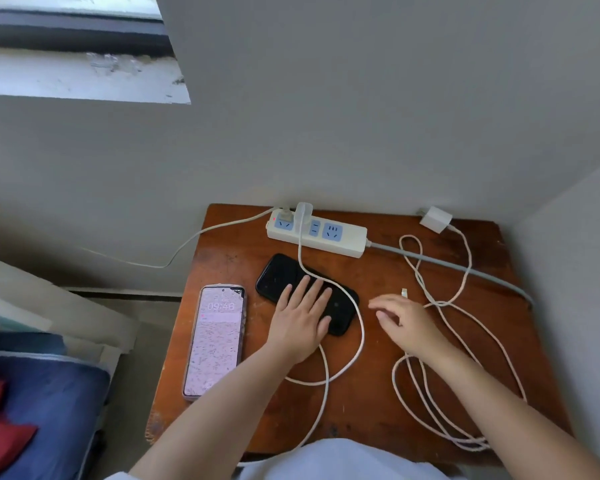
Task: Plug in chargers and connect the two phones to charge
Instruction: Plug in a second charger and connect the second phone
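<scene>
My left hand lies flat and spread on the black phone, pinning it to the tabletop rather than gripping it. My right hand hovers half open at about three o'clock from that phone, fingers loosely curled and holding nothing. Just off its fingertips, toward twelve o'clock, lies the free connector tip of the loose white cable.

That cable runs in loops over the right side of the tabletop up to the white charger brick, which lies unplugged at the one o'clock corner. The power strip sits at twelve o'clock with one white adapter already seated in it. Its cable crosses the black phone and curls down toward six o'clock, and I cannot see where its end goes. The pink phone, screen lit, rests at nine o'clock of my left hand with no cable visibly attached.

I judge the step in hand is picking up a connector for the black phone. Next I need a fine pinch on that small tip, then to line it up with the phone's port. The brick still needs a free socket.
</scene>
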